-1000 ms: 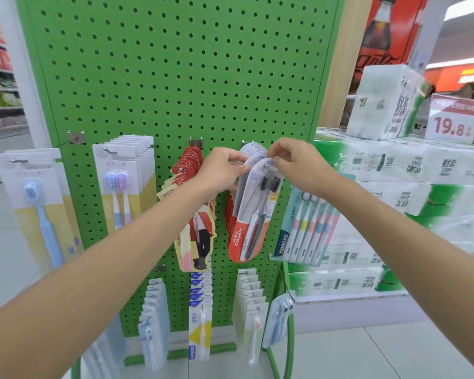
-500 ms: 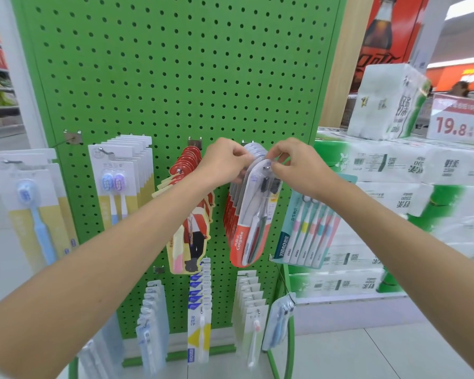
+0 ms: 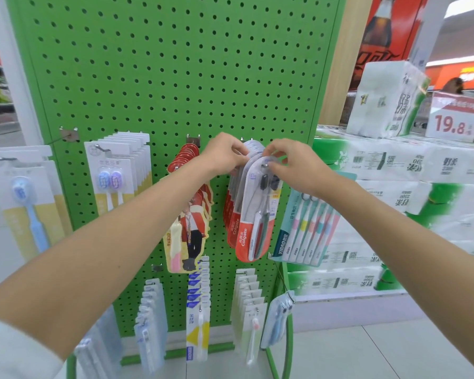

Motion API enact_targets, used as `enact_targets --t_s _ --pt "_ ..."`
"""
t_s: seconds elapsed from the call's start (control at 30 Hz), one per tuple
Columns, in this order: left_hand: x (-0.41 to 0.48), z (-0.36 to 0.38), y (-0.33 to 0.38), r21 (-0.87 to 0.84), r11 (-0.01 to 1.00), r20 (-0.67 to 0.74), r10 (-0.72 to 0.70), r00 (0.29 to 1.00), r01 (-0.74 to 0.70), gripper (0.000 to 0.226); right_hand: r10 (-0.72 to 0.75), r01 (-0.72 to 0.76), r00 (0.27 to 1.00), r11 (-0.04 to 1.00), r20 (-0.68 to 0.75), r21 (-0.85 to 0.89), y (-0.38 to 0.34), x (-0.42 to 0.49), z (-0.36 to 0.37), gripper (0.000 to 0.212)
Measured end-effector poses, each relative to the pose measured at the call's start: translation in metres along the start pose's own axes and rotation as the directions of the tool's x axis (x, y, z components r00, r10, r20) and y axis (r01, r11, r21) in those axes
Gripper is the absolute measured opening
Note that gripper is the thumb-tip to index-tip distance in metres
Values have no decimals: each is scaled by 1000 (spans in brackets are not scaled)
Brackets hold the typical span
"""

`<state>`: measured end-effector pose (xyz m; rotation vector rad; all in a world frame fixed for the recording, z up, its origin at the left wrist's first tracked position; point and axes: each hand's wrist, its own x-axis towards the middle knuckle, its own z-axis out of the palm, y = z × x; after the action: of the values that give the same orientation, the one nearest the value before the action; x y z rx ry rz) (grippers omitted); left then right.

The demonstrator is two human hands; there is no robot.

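A red and clear Colgate toothbrush pack (image 3: 253, 228) hangs at the front of a row of like packs on a hook of the green pegboard (image 3: 175, 64). My right hand (image 3: 296, 168) pinches the top of this front pack at the hook's tip. My left hand (image 3: 225, 154) grips the tops of the packs just behind it, fingers curled round their upper edges. The hook itself is mostly hidden by both hands.
Other toothbrush packs hang around: a red figure-printed row (image 3: 189, 214), white cards (image 3: 118, 170), a Yibao multipack (image 3: 304, 228), lower rows (image 3: 200, 310). Stacked tissue bales (image 3: 422, 170) and a 19.8 price sign (image 3: 453, 117) stand at the right. Tiled floor lies below.
The front Colgate pack has slid a little along the hook and hangs straighter. Both hands stay at the pack tops, shifted slightly up in view.
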<state>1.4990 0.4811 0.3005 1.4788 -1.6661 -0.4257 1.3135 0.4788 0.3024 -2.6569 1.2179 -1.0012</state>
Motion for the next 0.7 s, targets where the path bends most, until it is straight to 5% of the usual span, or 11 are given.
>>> enact_targets --t_s 0.37,0.7 --pt "-24 -16 5 250 968 -195 64 979 -14 9 36 -36 999 999 15 11 0 -2 0 21" --pt "-52 -14 10 292 953 -261 -1 965 79 15 66 -74 992 995 -105 -73 -15 -11 9 45"
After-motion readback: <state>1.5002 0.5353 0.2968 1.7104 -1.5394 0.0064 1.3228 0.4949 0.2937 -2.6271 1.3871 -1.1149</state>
